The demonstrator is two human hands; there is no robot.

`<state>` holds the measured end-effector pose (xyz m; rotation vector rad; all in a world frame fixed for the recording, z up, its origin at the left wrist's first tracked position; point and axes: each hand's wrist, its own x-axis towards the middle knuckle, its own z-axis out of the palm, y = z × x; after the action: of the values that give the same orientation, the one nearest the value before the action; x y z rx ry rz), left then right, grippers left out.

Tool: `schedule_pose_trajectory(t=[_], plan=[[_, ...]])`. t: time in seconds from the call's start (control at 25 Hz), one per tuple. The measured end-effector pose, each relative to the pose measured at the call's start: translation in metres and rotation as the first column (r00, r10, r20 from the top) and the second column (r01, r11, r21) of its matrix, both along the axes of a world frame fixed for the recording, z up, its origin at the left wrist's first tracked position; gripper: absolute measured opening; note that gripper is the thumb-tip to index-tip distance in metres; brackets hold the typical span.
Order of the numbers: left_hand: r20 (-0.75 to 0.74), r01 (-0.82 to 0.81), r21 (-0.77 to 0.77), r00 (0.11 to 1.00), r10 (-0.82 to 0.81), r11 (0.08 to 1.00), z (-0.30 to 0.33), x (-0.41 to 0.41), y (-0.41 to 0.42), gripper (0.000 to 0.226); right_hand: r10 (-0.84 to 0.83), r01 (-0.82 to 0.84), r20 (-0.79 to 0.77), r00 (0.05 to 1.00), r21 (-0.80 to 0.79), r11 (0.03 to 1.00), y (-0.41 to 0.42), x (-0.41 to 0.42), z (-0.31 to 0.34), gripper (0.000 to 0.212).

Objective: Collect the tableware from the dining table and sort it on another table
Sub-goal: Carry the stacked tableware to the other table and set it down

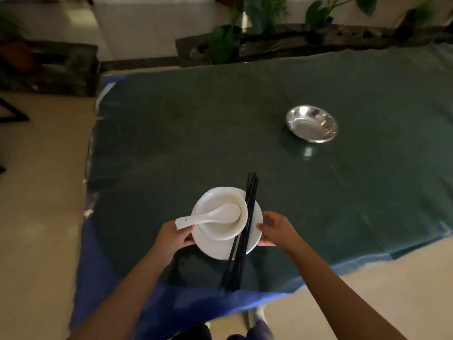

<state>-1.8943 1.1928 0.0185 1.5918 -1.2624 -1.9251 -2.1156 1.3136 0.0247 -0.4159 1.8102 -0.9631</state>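
The wide table under its dark green cloth [220, 123] fills most of my view, with a blue cloth [103, 261] showing along its near edge; well off to my right on it sits a shallow round steel dish [311, 124], apart from everything else; close in front of me I carry the round white ceramic plate [255, 218], my left hand [171, 235] curled under and over its left rim and my right hand [274, 229] pinching its right rim, so both are closed on the plate; on it sits a white ceramic bowl [220, 231], a little left of centre; a bundle of long black chopsticks [245, 229] lies across the plate's right half, both ends jutting past the rim, the near ends by much the farther; smallest, a white ceramic soup spoon [210, 215] rests in the bowl with its handle sticking out over my left hand. I judge I am about to set this stack down (or have just lifted it, I cannot say which); the thing to do is keep the plate dead level and lower it slowly, because the chopsticks are loose and overhanging and would slide off the near side at any tilt.
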Motion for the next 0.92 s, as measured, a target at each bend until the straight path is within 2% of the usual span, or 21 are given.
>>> schedule_pose_trajectory(t=[0.24, 0.48, 0.56, 0.64, 0.76, 0.84, 0.88, 0.92], plan=[[0.028, -0.191, -0.01, 0.981, 0.192, 0.981, -0.03, -0.041, 0.02, 0.006, 0.236, -0.236, 0.053, 0.97, 0.003, 0.972, -0.024, -0.062, -0.028, 0.02], [0.088, -0.276, -0.002, 0.957, 0.275, 0.961, -0.042, -0.05, 0.035, 0.008, 0.334, -0.342, 0.12, 0.935, 0.051, 0.938, -0.03, -0.08, -0.05, 0.021], [0.124, -0.241, -0.036, 0.962, 0.243, 0.97, -0.042, -0.05, 0.035, 0.02, 0.358, -0.366, 0.108, 0.928, 0.074, 0.928, -0.031, -0.082, -0.055, 0.02], [0.225, -0.113, -0.125, 0.964, 0.139, 0.986, -0.039, -0.05, 0.034, 0.036, 0.404, -0.412, 0.095, 0.91, 0.102, 0.905, -0.034, -0.086, -0.057, 0.019], [0.377, 0.057, -0.217, 0.926, 0.029, 0.975, -0.034, -0.051, 0.031, 0.036, 0.559, -0.551, 0.018, 0.829, 0.193, 0.812, -0.041, -0.094, -0.053, 0.018], [0.406, -0.022, -0.232, 0.906, 0.117, 0.973, -0.034, -0.052, 0.038, 0.029, 0.699, -0.652, -0.112, 0.706, 0.281, 0.704, -0.048, -0.105, -0.048, 0.013], [0.425, -0.111, -0.245, 0.881, 0.21, 0.963, -0.035, -0.052, 0.046, 0.024, 0.702, -0.647, -0.167, 0.692, 0.287, 0.706, -0.052, -0.11, -0.045, 0.009], [0.446, -0.202, -0.261, 0.842, 0.304, 0.944, -0.036, -0.053, 0.059, 0.021, 0.654, -0.602, -0.207, 0.728, 0.263, 0.754, -0.057, -0.116, -0.043, 0.008]])
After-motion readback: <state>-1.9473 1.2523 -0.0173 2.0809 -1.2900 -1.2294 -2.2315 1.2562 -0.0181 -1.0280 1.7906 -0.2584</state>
